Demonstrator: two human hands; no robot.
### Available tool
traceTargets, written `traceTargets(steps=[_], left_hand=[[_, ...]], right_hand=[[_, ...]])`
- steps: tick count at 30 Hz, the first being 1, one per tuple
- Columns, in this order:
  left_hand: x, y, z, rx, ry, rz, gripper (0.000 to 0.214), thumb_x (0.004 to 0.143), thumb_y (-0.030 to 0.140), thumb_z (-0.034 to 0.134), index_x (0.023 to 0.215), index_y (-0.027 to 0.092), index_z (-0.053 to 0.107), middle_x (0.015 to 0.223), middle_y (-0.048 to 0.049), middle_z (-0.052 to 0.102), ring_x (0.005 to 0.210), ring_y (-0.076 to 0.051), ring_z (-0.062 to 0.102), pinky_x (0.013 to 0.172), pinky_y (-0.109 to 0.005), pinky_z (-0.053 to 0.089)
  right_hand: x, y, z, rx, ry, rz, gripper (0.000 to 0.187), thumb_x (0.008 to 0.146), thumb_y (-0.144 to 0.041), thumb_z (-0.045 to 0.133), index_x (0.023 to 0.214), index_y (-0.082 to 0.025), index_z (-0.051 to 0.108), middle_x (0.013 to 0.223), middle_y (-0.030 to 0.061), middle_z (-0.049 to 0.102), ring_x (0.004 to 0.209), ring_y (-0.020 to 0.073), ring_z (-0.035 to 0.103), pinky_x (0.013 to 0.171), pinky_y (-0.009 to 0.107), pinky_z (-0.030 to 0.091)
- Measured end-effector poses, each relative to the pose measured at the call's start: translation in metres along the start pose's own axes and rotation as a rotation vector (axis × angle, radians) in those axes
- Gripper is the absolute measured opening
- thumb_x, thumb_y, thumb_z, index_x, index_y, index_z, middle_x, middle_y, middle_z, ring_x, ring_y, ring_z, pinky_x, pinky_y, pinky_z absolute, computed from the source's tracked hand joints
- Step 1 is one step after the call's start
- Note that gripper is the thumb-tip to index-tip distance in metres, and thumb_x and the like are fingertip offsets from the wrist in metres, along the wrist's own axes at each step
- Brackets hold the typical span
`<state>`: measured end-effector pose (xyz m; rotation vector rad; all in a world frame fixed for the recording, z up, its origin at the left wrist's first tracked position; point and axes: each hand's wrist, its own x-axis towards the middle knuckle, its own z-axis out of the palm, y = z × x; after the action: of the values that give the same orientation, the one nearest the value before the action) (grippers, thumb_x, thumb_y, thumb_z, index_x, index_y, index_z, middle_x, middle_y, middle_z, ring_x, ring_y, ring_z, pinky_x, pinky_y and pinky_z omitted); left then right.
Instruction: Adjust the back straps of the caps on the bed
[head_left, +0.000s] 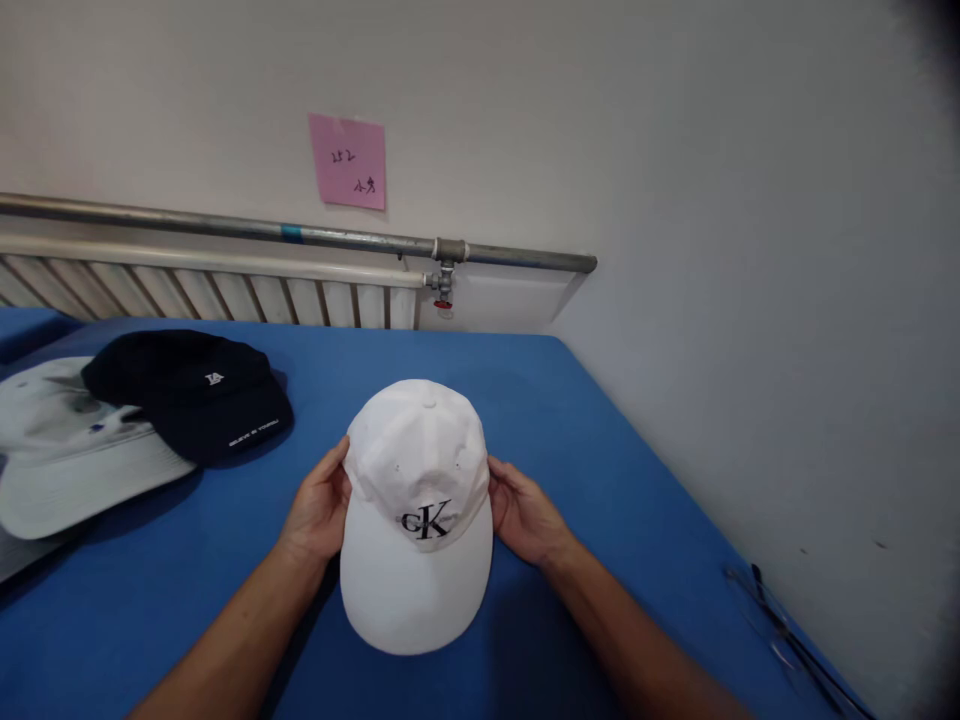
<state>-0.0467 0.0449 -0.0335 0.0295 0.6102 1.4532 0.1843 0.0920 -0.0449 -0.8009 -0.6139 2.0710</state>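
Observation:
A white cap [417,470] with a black letter logo on its front lies on the blue table [600,470], brim toward me. My left hand [319,510] grips the cap's left side, fingers curled round its edge. My right hand [525,515] holds the right side the same way. The cap rests on the table between both hands.
A black cap [191,390] lies at the left, overlapping a pale wide-brimmed hat [60,465]. A radiator [225,290] and a metal pipe [300,235] run along the wall behind, under a pink note [347,160]. A white wall borders the table's right edge.

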Motion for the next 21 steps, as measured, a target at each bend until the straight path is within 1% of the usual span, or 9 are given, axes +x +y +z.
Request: traceTargets(steps=[4,9,13,17,21], left_hand=[[-0.001,0.001,0.003,-0.003,0.036,0.022,0.036,0.096,0.018,0.041,0.082,0.013,0.073,0.071,-0.0063,0.076,0.075,-0.022,0.074,0.089,-0.035,0.056],[0.003,0.005,0.003,0.015,0.108,0.097,0.039,0.097,0.017,0.038,0.078,0.014,0.071,0.067,-0.0058,0.075,0.066,-0.021,0.074,0.084,-0.035,0.058],[0.006,0.008,-0.001,0.020,0.136,0.120,0.035,0.096,0.017,0.039,0.081,0.014,0.070,0.067,-0.0054,0.075,0.058,-0.019,0.072,0.081,-0.035,0.059],[0.010,0.008,-0.006,0.060,0.150,0.082,0.029,0.094,0.018,0.043,0.079,0.014,0.068,0.063,-0.0046,0.074,0.054,-0.019,0.070,0.076,-0.035,0.060],[0.012,0.007,-0.007,0.107,0.178,0.041,0.021,0.089,0.015,0.048,0.083,0.014,0.068,0.063,-0.0048,0.073,0.061,-0.021,0.072,0.078,-0.037,0.059]], right_hand=[[-0.001,0.001,0.000,-0.032,0.004,0.009,0.011,0.077,-0.027,0.070,0.084,-0.018,0.069,0.084,-0.0011,0.075,0.080,0.0131,0.067,0.081,0.026,0.049],[-0.003,0.004,-0.002,-0.178,-0.058,0.018,0.019,0.074,-0.030,0.073,0.087,-0.018,0.069,0.085,0.0013,0.074,0.079,0.0147,0.066,0.076,0.027,0.049],[-0.005,0.005,-0.002,-0.235,-0.089,0.009,0.021,0.071,-0.026,0.074,0.089,-0.017,0.070,0.087,0.0025,0.074,0.080,0.0155,0.066,0.077,0.028,0.048],[-0.006,0.005,-0.001,-0.251,-0.082,0.002,0.021,0.068,-0.019,0.073,0.088,-0.018,0.069,0.086,0.0026,0.074,0.078,0.0156,0.066,0.077,0.028,0.049],[-0.007,0.005,-0.001,-0.248,-0.081,0.003,0.021,0.069,-0.017,0.073,0.088,-0.017,0.068,0.086,0.0034,0.073,0.078,0.0154,0.067,0.077,0.028,0.049]])
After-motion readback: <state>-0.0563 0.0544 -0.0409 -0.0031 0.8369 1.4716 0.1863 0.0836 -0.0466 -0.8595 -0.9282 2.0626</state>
